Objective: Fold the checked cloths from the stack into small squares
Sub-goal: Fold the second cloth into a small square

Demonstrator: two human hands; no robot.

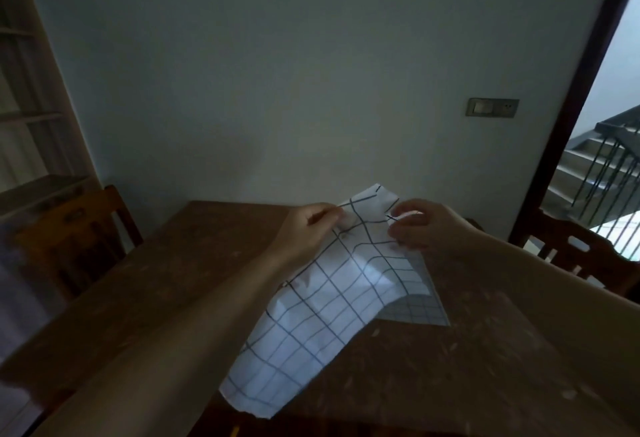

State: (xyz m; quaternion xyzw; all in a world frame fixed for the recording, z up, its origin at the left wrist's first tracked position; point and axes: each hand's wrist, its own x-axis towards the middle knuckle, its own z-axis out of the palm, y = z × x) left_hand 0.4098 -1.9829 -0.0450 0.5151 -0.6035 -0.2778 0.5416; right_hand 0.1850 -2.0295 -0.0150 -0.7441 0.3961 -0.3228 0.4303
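Observation:
A white checked cloth (311, 325) with thin dark grid lines hangs lifted above the wooden table (138, 280). My left hand (304, 228) pinches its upper edge on the left. My right hand (426, 225) pinches the same edge on the right, a short gap from the other hand. The cloth drapes down toward me, and its lower corner reaches the table's near edge. Under its right side lies the stack of checked cloths (422, 312), partly covered by the lifted one.
A wooden chair (72, 228) stands at the table's left and another chair (581, 256) at its right. A plain wall with a switch plate (491, 107) is behind the table. Shelves (31, 117) stand at the far left. An open doorway with stairs (606, 173) is at the right.

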